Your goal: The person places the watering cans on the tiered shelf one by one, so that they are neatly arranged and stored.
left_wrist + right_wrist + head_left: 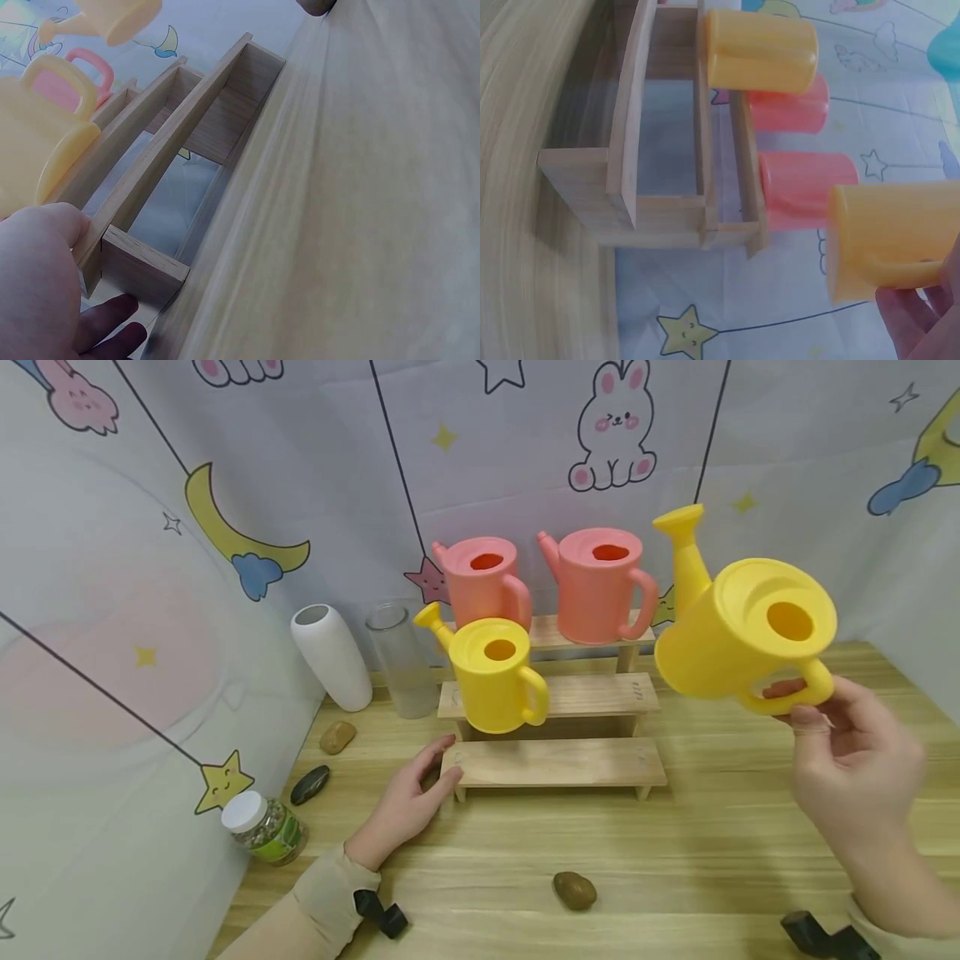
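My right hand (858,768) pinches the handle of a yellow watering can (738,627), lifted at the right and tilted, its spout pointing up. In the right wrist view, this can (900,232) hangs beside the tiered wooden stand (622,172). With thumb and fingers, my left hand (408,797) holds the left end of the stand's lowest step (558,762). A second yellow watering can (491,681) stands on the middle step at the left. Behind it, a pink watering can (480,581) and another pink watering can (600,585) stand on the top step.
Left of the stand are a white vase (333,660) and a clear glass vase (402,664). Nearby lie a tan stone (337,737), a black stone (310,785) and a white-lidded jar (270,831). A brown stone (574,891) lies in front. A printed curtain (510,460) hangs behind.
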`<control>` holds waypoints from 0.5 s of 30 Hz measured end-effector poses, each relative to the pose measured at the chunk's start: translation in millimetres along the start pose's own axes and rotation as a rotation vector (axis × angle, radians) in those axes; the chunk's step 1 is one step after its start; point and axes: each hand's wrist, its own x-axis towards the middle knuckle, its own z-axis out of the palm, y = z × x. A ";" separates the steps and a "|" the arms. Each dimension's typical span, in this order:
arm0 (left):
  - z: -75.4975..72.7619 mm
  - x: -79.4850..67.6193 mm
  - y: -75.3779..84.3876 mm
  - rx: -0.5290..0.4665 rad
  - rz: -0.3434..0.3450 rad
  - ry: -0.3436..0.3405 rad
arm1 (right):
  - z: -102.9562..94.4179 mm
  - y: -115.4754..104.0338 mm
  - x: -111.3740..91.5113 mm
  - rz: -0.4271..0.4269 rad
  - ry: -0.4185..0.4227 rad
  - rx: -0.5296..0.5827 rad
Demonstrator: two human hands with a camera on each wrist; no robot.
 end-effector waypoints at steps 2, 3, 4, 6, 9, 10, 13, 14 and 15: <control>0.1 -0.4 -0.7 0.002 -0.001 0.001 | 1.8 0.1 -1.1 -0.014 -0.016 0.015; 0.1 -0.4 -0.9 0.004 0.000 0.002 | 2.2 0.5 -1.6 -0.022 -0.024 0.016; 0.1 -0.4 -1.0 0.004 0.000 0.003 | 2.7 0.8 -2.2 -0.024 -0.031 0.018; 0.1 -0.2 -1.4 0.007 0.003 0.006 | 3.5 0.6 -3.8 -0.022 -0.047 0.010; 0.4 0.4 -1.3 0.007 0.005 0.006 | 4.7 -0.5 -6.8 -0.009 -0.073 -0.016; 0.5 0.5 -1.3 0.006 0.003 0.005 | 5.3 -0.8 -7.8 -0.008 -0.082 -0.028; 0.4 0.3 -0.7 0.003 -0.003 0.004 | 7.0 0.1 -9.9 -0.012 -0.097 -0.023; 0.3 0.2 -0.5 0.002 -0.005 0.004 | 7.7 0.6 -10.4 -0.016 -0.101 -0.014; 0.1 0.0 -0.2 0.000 -0.006 0.004 | 8.8 1.5 -10.9 -0.025 -0.103 0.010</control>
